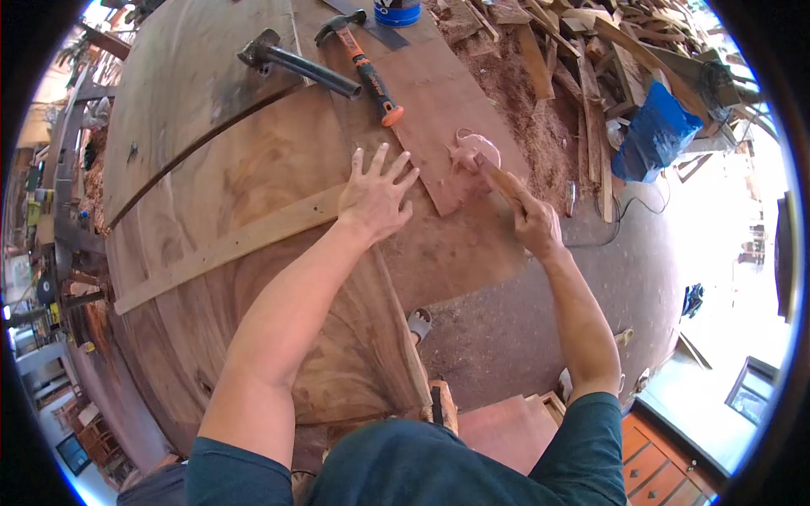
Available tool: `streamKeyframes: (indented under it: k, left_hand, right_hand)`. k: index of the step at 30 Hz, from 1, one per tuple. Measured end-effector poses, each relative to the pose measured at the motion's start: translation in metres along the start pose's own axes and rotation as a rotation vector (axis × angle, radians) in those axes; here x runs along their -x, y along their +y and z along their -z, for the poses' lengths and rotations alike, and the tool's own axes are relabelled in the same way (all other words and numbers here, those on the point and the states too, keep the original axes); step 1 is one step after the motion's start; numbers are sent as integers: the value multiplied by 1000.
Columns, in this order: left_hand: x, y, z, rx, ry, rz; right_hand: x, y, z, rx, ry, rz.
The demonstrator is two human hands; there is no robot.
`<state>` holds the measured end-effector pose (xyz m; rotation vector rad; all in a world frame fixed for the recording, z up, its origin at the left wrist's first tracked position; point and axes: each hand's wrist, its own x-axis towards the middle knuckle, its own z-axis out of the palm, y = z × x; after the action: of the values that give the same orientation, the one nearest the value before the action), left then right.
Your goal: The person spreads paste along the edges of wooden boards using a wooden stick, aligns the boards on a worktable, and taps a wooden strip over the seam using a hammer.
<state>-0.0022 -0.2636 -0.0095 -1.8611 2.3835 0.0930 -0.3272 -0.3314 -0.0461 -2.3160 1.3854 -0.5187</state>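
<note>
My left hand [376, 192] lies with its fingers spread at the end of a pale wood strip [236, 244], which runs across the large wooden panel [312, 337]. In my right hand [533, 218] is a thin flat tool [499, 179], its tip in a mound of pinkish paste [466, 158]. That paste sits on a reddish-brown thin board [451, 105]. Beyond my left hand rest a hammer with an orange and black handle [369, 76] and a second hammer with a dark metal handle [299, 63].
Wood offcuts [591, 76] and sawdust [544, 156] are piled at the upper right, beside a blue plastic bag [658, 131]. A blue can [396, 12] stands at the top. Orange drawers [662, 464] are at the lower right.
</note>
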Motion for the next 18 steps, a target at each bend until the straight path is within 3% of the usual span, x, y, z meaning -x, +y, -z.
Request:
streamKeyframes:
  k: [10,18]
  left_hand:
    - [0,0,-5,57,119,42]
    - [9,-6,-9,248,303,-7]
  right_hand:
    - [9,-35,17,-32,-232,78]
    - [177,-133,31,-565,70,-113]
